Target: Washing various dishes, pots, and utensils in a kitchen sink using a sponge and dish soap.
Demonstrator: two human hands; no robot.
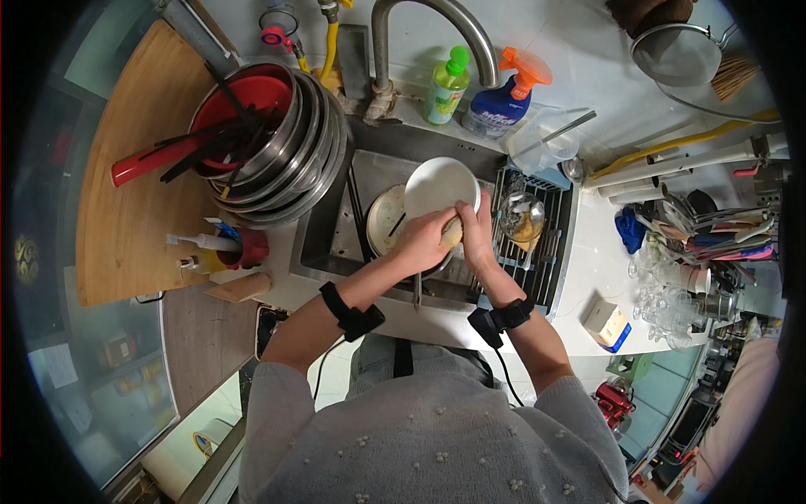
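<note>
Over the stainless steel sink (343, 255), both hands are at a white bowl (441, 183) tilted with its inside towards the camera. My left hand (425, 239) presses a yellowish sponge (452, 232) near the bowl's lower rim. Gripping the bowl's right side is my right hand (476, 230). Beneath them in the sink lie a pale plate (379, 220) with food residue, dark chopsticks (356, 208) and a pan or bowl mostly hidden by my hands. A metal handle (417, 291) sticks out over the sink's front edge.
Stacked metal bowls and pots (315, 157) stand left of the sink. A green soap bottle (447, 88), a blue spray bottle (504, 104) and the faucet (381, 57) are behind it. A drying rack (548, 252) spans its right side. Glasses (670, 296) stand farther right.
</note>
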